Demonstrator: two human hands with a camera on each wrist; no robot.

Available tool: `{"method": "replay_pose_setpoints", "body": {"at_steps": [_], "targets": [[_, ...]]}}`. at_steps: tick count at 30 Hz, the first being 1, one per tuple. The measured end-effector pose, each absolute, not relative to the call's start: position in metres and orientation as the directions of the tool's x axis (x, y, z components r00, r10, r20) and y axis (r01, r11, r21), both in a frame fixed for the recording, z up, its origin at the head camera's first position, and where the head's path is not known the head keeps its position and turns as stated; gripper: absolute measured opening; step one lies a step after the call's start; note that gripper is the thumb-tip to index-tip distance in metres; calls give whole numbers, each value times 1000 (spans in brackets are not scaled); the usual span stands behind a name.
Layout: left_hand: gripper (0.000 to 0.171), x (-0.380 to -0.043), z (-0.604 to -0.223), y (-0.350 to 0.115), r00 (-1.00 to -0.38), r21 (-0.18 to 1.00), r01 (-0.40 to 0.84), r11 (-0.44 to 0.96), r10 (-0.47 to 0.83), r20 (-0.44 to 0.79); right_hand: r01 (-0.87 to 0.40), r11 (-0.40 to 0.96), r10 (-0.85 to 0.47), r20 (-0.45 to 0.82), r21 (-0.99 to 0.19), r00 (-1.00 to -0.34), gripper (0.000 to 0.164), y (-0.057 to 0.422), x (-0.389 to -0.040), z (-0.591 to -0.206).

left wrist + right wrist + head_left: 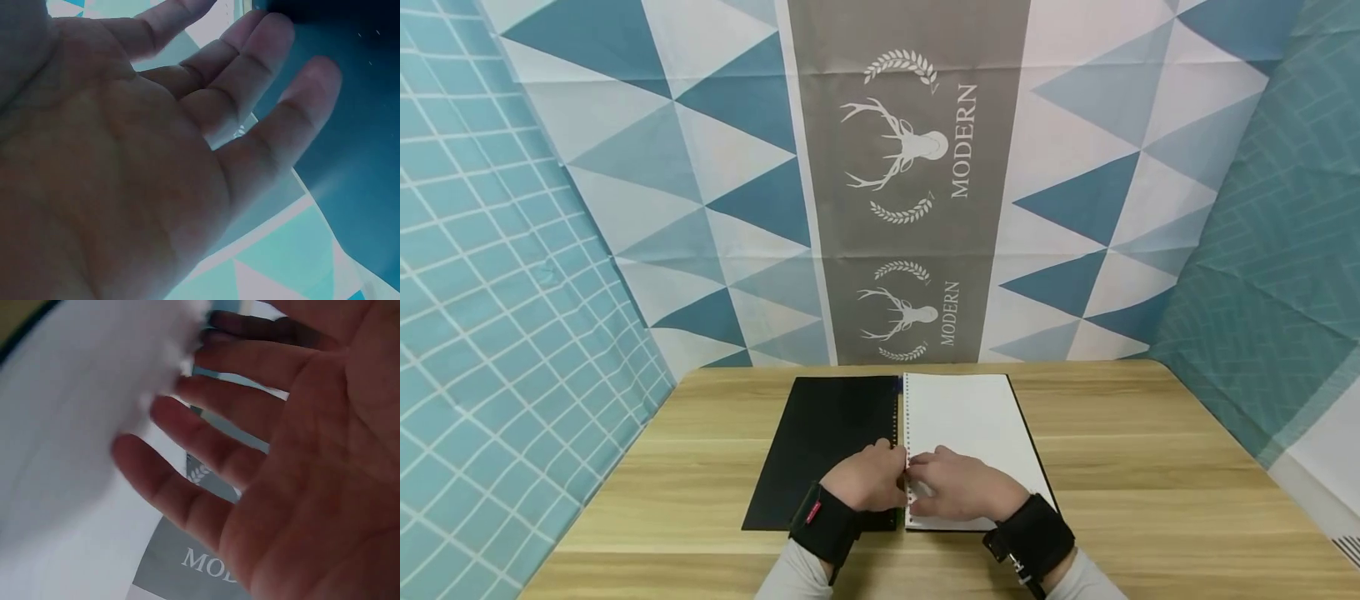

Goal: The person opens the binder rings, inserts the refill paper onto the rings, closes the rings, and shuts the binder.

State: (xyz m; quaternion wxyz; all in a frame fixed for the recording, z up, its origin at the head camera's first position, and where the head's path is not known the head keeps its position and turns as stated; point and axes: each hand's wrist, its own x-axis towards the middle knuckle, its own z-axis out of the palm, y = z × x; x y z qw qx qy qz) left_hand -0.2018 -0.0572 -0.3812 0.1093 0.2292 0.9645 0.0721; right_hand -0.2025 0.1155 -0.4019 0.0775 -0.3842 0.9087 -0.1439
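Observation:
An opened loose-leaf notebook lies on the table, with its black cover point(842, 417) on the left and a stack of white paper point(962, 408) on the right. Small holes run down the paper's inner edge at the binding. My left hand point(871, 477) is at the lower part of the binding, fingertips at the cover's inner edge. Facing it, my right hand point(964, 485) has its fingertips at the holed paper edge. Both wrist views show loosely bent fingers point(250, 56) and fingers point(181, 481) around the binding. Whether either thumb and forefinger pinch a ring there is hidden.
The wooden table point(1120, 467) extends around the notebook on both sides. A patterned cloth point(910, 208) with stag prints hangs behind the table's far edge. Blue tiled sheeting point(512, 317) stands at the left, teal sheeting point(1262, 275) at the right.

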Motion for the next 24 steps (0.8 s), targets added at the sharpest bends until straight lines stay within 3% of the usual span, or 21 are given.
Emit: {"method": "replay_pose_setpoints", "body": {"at_steps": [2,8,14,24], "targets": [[30,-202,-382,-59,-880,175,416,892,443,-170,-683,685,-712,-33,-253,-702,54,113,-200,-405],[35,-202,-383,-61,-885,150,422,894,442,-147,-677,700,-703,-52,-229,-710,84,112,-201,-409],[30,-205,-381,-65,-878,207,405,891,441,-183,-681,702,-697,-5,-211,-717,81,111,-202,-413],[33,-209,-387,-73,-892,248,367,896,415,-180,-670,678,-697,26,-303,-717,62,114,-210,-420]]}}
